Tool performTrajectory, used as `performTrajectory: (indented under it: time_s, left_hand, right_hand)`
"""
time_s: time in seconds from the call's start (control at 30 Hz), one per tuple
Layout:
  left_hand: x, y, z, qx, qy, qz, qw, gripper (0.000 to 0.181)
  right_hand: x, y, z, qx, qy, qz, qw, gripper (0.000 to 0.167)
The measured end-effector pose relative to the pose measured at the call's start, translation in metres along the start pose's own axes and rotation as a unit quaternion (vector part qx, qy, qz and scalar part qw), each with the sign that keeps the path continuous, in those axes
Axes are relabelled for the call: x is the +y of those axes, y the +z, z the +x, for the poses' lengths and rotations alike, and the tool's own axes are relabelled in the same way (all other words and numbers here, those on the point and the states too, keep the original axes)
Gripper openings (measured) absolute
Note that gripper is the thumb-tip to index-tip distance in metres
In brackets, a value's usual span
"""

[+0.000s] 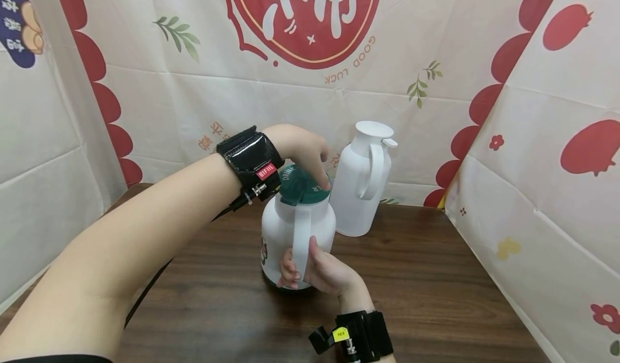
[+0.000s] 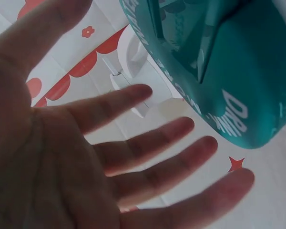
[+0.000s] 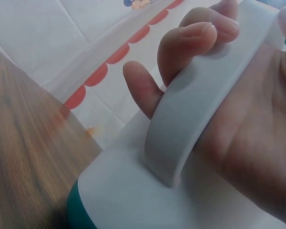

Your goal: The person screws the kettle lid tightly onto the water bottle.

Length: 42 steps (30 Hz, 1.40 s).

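A squat white thermos jug [image 1: 277,225] with a green lid [image 1: 292,189] stands upright on the table in the head view. My right hand [image 1: 331,271] grips its white handle [image 1: 302,234]; in the right wrist view the fingers curl round that handle [image 3: 205,90]. Above the lid hovers my left hand [image 1: 302,146], one fingertip at the lid's right edge. The left wrist view has the left fingers [image 2: 152,176] spread and loosely bent beside the lettered green lid [image 2: 257,71], with a small gap between most fingertips and the lid.
A taller white jug [image 1: 356,204] with a handle and lid stands just behind and right of the thermos jug. Under both is a dark wooden table [image 1: 411,298]. Printed cloth [image 1: 300,93] hangs at the back and both sides. A black cable [image 1: 150,290] runs below the left forearm.
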State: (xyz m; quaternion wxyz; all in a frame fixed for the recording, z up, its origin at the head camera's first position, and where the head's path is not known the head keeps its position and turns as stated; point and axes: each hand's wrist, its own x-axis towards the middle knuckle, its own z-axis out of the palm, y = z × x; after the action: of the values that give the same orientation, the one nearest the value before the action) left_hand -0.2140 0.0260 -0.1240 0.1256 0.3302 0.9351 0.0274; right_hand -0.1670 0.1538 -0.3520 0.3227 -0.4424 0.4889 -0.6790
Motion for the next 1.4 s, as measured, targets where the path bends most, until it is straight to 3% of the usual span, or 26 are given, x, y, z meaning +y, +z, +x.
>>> performTrajectory:
  time_s: [0.2, 0.4, 0.7, 0.93, 1.4]
  left_hand:
    - [0.0009, 0.0012, -0.0010, 0.005, -0.023, -0.023, 0.9995, 0.042]
    - [0.0008, 0.0063, 0.0006, 0.009, -0.045, 0.001, 0.9989, 0.051]
    - [0.0005, 0.0077, 0.0020, -0.005, -0.021, 0.009, 0.9997, 0.038]
    - [-0.0021, 0.0062, 0.0030, -0.016, -0.008, 0.037, 0.9992, 0.061]
    - [-0.0085, 0.0037, 0.0017, -0.041, -0.010, -0.018, 0.9990, 0.063]
  right_hand:
    - [0.0007, 0.0008, 0.0014, -0.005, -0.002, 0.000, 1.0000, 0.058]
    - [0.0006, 0.0012, 0.0014, -0.004, -0.003, -0.002, 1.0000, 0.058]
    - [0.0000, 0.0018, 0.0000, 0.000, -0.006, -0.001, 1.0000, 0.058]
    - [0.0000, 0.0013, 0.0000, -0.002, -0.007, -0.004, 1.0000, 0.057]
    - [0.0004, 0.0011, 0.0018, -0.007, -0.009, -0.009, 0.9999, 0.059]
